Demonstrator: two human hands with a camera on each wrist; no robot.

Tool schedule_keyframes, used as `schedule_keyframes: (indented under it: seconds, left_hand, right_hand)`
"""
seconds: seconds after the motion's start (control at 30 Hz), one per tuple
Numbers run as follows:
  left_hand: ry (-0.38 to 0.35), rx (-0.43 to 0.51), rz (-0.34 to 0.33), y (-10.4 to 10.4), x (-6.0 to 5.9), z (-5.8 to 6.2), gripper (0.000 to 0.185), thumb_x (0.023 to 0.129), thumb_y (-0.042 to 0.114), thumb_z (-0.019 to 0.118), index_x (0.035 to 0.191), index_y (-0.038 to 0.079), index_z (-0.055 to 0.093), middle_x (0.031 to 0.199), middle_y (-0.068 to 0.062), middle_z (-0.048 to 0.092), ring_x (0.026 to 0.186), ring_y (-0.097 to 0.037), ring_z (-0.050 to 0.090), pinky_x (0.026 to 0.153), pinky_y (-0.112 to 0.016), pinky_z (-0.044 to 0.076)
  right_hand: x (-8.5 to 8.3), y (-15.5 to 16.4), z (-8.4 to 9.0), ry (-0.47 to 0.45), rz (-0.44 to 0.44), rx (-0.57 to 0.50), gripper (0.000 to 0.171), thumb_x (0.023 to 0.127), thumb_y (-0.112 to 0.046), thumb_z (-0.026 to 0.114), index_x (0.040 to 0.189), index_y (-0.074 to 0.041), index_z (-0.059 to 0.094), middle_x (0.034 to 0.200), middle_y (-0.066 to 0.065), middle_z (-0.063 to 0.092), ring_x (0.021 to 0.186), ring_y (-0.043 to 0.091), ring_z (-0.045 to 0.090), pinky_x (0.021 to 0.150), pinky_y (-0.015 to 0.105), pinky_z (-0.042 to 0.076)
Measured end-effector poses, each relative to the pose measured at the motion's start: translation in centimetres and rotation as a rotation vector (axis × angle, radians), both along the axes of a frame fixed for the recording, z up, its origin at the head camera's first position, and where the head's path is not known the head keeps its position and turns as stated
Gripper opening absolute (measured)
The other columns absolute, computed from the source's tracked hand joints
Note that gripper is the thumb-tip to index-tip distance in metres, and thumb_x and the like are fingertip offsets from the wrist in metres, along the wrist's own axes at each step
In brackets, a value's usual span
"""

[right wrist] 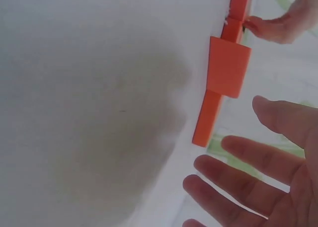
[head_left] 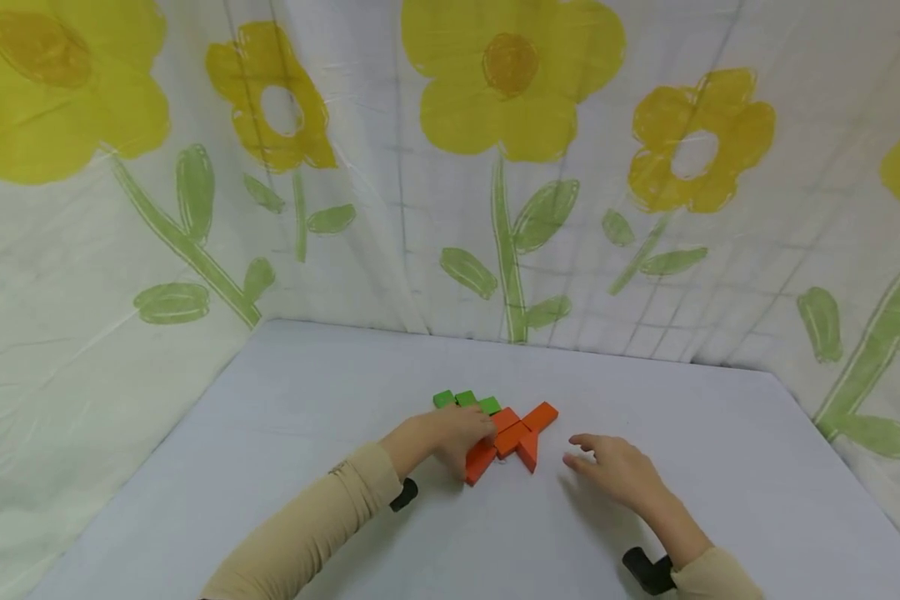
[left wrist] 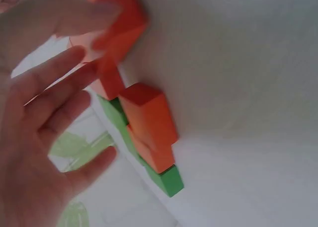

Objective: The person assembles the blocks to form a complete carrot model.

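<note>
Orange and green blocks lie together on the white table, mostly edge to edge. My left hand (head_left: 457, 429) is over the left side of the group and hides part of it. Its thumb lies beside a red-orange block (head_left: 480, 467), and a fingertip rests close to where two blocks meet. The left wrist view shows its other fingers spread, clear of the orange blocks (left wrist: 146, 117). At the right end are a slanted orange block (head_left: 542, 416) and a wedge-shaped one (head_left: 528, 451). My right hand (head_left: 622, 471) hovers to their right, fingers loosely bent, holding nothing.
Several green blocks (head_left: 489, 406) line the far side of the group. The white table (head_left: 690, 433) reaches back to a hanging sheet (head_left: 375, 275) printed with yellow flowers. Black wrist straps (head_left: 647, 572) show by both sleeves.
</note>
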State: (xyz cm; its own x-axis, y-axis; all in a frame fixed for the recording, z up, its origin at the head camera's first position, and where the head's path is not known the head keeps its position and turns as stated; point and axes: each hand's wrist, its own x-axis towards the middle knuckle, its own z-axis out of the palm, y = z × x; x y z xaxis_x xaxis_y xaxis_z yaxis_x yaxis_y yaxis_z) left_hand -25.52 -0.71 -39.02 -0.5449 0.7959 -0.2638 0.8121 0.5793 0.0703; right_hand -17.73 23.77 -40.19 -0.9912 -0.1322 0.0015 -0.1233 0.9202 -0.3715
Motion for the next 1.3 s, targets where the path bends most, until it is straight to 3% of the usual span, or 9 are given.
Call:
schedule_keyframes:
  seconds: [0.13, 0.23, 0.37, 0.57, 0.73, 0.87, 1.0, 1.13, 1.3]
  left_hand:
    - [0.005, 0.093, 0.014, -0.8, 0.8, 0.1, 0.060, 0.066, 0.033, 0.074, 0.117, 0.015, 0.049, 0.116, 0.003, 0.048, 0.106, -0.011, 0.040, 0.090, -0.026, 0.034]
    - [-0.006, 0.142, 0.026, -1.4, 1.3, -0.1, 0.058, 0.066, 0.032, 0.073, 0.116, 0.011, 0.050, 0.110, 0.002, 0.046, 0.100, -0.011, 0.042, 0.086, -0.023, 0.036]
    - [-0.041, 0.207, 0.044, -2.1, 1.6, -0.8, 0.056, 0.066, 0.032, 0.074, 0.113, 0.010, 0.051, 0.101, 0.004, 0.043, 0.090, -0.008, 0.042, 0.079, -0.020, 0.037]
    - [-0.127, 0.279, 0.077, -2.7, 2.1, -1.9, 0.054, 0.065, 0.026, 0.074, 0.112, 0.013, 0.051, 0.101, 0.006, 0.043, 0.089, -0.007, 0.043, 0.078, -0.020, 0.039]
    - [-0.139, 0.296, 0.015, -2.2, 3.4, -2.3, 0.051, 0.067, 0.031, 0.072, 0.110, 0.013, 0.052, 0.098, 0.007, 0.044, 0.086, -0.004, 0.043, 0.076, -0.016, 0.038]
    - [-0.104, 0.304, 0.004, -2.1, 4.2, -2.2, 0.051, 0.067, 0.032, 0.072, 0.109, 0.011, 0.053, 0.097, 0.007, 0.045, 0.084, -0.003, 0.043, 0.075, -0.015, 0.038]
    - [-0.069, 0.296, 0.027, -2.1, 4.2, -2.3, 0.051, 0.067, 0.033, 0.072, 0.109, 0.010, 0.053, 0.097, 0.006, 0.045, 0.083, -0.004, 0.043, 0.074, -0.015, 0.038]
    - [-0.071, 0.301, 0.065, -2.2, 4.1, -2.6, 0.050, 0.066, 0.032, 0.072, 0.107, 0.010, 0.053, 0.094, 0.005, 0.045, 0.079, -0.004, 0.043, 0.071, -0.014, 0.037]
    - [-0.109, 0.311, 0.109, -2.3, 4.1, -2.8, 0.049, 0.067, 0.034, 0.072, 0.107, 0.010, 0.053, 0.092, 0.006, 0.044, 0.078, -0.003, 0.042, 0.069, -0.014, 0.038]
  right_hand:
    - [-1.4, -0.7, 0.2, 0.071, 0.018, -0.027, 0.035, 0.082, -0.031, 0.059, 0.108, -0.008, 0.062, 0.099, 0.010, 0.062, 0.085, 0.025, 0.058, 0.064, 0.040, 0.046]
    - [-2.5, -1.6, 0.6, 0.099, 0.026, -0.045, 0.035, 0.083, -0.029, 0.059, 0.109, -0.005, 0.061, 0.100, 0.011, 0.062, 0.085, 0.026, 0.058, 0.063, 0.038, 0.046]
    - [-4.3, -3.4, 1.2, 0.070, 0.034, -0.073, 0.038, 0.082, -0.025, 0.059, 0.111, -0.002, 0.059, 0.103, 0.014, 0.060, 0.086, 0.026, 0.057, 0.065, 0.039, 0.046]
    - [-6.6, -6.0, 1.4, -0.058, 0.030, -0.030, 0.045, 0.079, -0.025, 0.062, 0.114, 0.003, 0.055, 0.104, 0.016, 0.058, 0.092, 0.029, 0.055, 0.074, 0.042, 0.044]
    - [-7.0, -7.4, 0.4, -0.127, -0.012, 0.050, 0.048, 0.074, -0.038, 0.065, 0.098, 0.002, 0.057, 0.088, 0.011, 0.058, 0.076, 0.024, 0.054, 0.062, 0.036, 0.044]
    - [-7.0, -8.3, -0.1, -0.090, -0.035, 0.134, 0.049, 0.069, -0.048, 0.066, 0.084, -0.003, 0.055, 0.072, 0.006, 0.050, 0.063, 0.019, 0.048, 0.050, 0.032, 0.040]
    - [-7.1, -8.9, -0.4, -0.051, -0.058, 0.164, 0.045, 0.067, -0.049, 0.066, 0.072, -0.007, 0.052, 0.064, 0.004, 0.047, 0.057, 0.018, 0.046, 0.046, 0.030, 0.038]
    - [-7.2, -9.2, -0.4, 0.007, -0.056, 0.119, 0.043, 0.064, -0.046, 0.067, 0.070, -0.007, 0.051, 0.065, 0.004, 0.046, 0.058, 0.019, 0.046, 0.046, 0.030, 0.038]
    - [-6.7, -8.4, 0.6, 0.075, -0.008, -0.037, 0.052, 0.062, -0.043, 0.072, 0.087, 0.000, 0.054, 0.075, 0.007, 0.050, 0.066, 0.020, 0.048, 0.055, 0.030, 0.041]
